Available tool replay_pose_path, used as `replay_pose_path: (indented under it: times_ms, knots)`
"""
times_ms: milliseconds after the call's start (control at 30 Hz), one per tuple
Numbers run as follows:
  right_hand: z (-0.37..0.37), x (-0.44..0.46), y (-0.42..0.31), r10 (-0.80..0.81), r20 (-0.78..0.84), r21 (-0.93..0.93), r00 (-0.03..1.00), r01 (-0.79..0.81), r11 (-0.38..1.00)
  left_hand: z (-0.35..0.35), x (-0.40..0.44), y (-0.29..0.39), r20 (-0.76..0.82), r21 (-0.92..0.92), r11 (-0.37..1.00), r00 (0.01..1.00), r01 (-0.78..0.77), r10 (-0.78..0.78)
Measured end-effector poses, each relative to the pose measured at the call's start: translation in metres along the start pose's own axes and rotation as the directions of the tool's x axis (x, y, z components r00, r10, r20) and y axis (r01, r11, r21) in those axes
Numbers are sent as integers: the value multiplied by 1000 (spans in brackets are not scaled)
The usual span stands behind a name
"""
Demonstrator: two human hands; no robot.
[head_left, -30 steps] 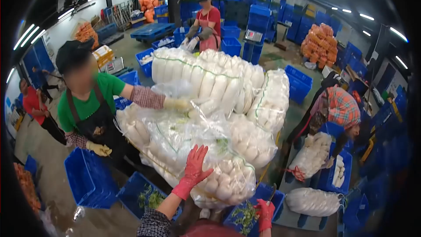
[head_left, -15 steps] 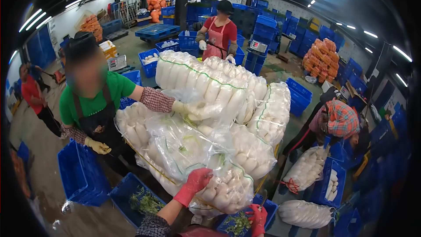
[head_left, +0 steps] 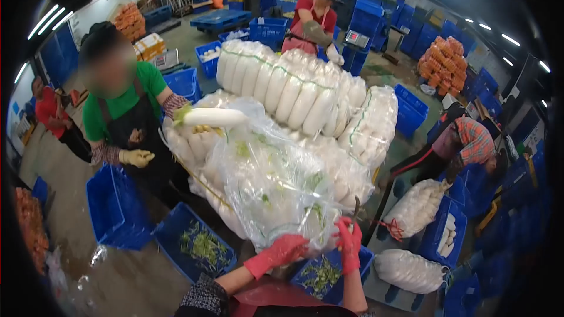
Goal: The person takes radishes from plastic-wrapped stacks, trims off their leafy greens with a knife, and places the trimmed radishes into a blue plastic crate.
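My left hand (head_left: 286,251), in a red glove, is closed on the near edge of a clear plastic bag (head_left: 264,182). Bits of green leaf show through the plastic, which lies over a heap of bagged white radishes (head_left: 302,103). My right hand (head_left: 350,240), also red-gloved, stands at the bag's right corner with its fingers wrapped round a knife; the thin blade (head_left: 356,204) points up. Across the heap on the left, a co-worker in green holds a single white radish (head_left: 214,118) with a stub of green top over the bag.
Blue crates with green trimmings (head_left: 202,243) stand below the heap, one (head_left: 323,276) beneath my hands. Another blue crate (head_left: 117,205) is at left. Bagged radishes (head_left: 408,271) lie at right, near a bending person (head_left: 473,141). A co-worker in red (head_left: 311,20) stands behind the heap.
My right hand has risen with the knife from above the lower crate to the bag's corner. The plastic now spreads nearer me. The green-clad co-worker's radish has moved left, off the heap's middle.
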State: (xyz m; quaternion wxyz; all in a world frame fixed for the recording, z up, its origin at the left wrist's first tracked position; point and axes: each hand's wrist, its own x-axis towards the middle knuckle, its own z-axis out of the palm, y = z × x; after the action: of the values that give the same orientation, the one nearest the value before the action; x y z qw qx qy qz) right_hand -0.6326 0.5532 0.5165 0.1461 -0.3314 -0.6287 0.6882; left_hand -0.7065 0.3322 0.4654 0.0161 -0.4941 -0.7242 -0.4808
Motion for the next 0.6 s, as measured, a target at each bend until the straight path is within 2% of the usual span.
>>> replay_pose_path:
  times_ms: [67,200,267,300,400,467,500,533,600]
  knots:
    - [12,13,-1,-58,59,-21,997,59,998,-4,-1,9,6,34,998,999,51,-51]
    - [42,21,-4,-5,110,-153,994,22,988,-6,-11,19,26,182,976,991,123,-129]
    - [57,31,13,-198,105,-366,975,223,903,-4,-19,22,39,187,970,986,154,-164]
    - [67,32,15,-217,86,-434,972,233,870,-4,-14,21,43,190,967,983,168,-180]
    - [72,57,51,-313,111,-399,943,331,855,-4,-15,35,-16,92,990,994,105,-104]
    - [52,48,44,-270,96,-374,958,286,882,-11,-17,51,29,28,991,991,132,-133]
    - [37,31,27,-165,28,-146,986,167,975,-15,-16,59,78,-36,988,986,153,-149]
    - [24,25,18,-43,-13,94,999,44,995,-24,-15,65,79,-43,986,984,161,-157]
    - [-2,26,29,-39,-12,314,999,41,949,-53,-6,63,38,-280,904,945,323,-325]
